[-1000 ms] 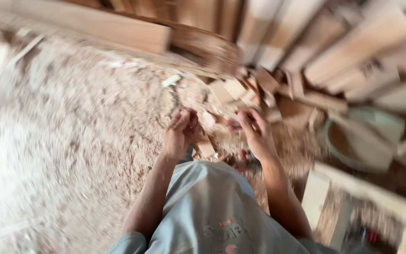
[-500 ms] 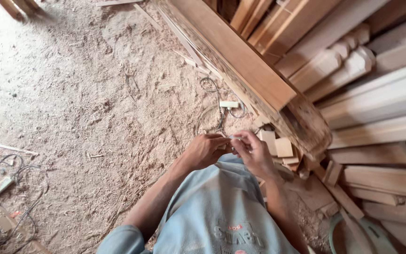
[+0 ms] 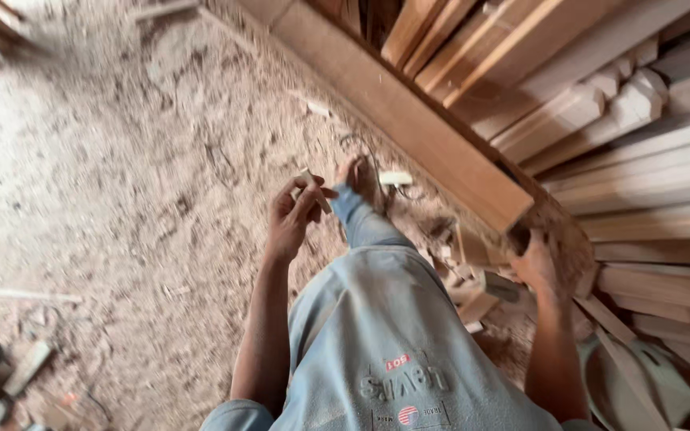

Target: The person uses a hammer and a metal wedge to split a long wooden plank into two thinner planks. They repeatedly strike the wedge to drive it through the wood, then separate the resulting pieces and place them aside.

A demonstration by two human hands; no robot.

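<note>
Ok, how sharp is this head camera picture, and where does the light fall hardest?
Head view: mostly sharp in the middle, where the left hand pinches a small pale wood piece; the top left sawdust floor is smeared and washed out by bright light; the right hand sits in shade under the long brown wooden plank; the bottom left corner is blurred.

The setting is a woodworking shop or timber yard. A long plank (image 3: 409, 120) lies slanted across the ground and serves as the landmark. To the right of the plank, sawn boards (image 3: 640, 183) are stacked in a deep pile, some with shaped ends. To the left of the plank, the dirt floor (image 3: 121, 183) is covered with sawdust and shavings. Small offcuts (image 3: 477, 299) lie at the near end of the plank. A wire (image 3: 365, 148) trails beside it.
</note>
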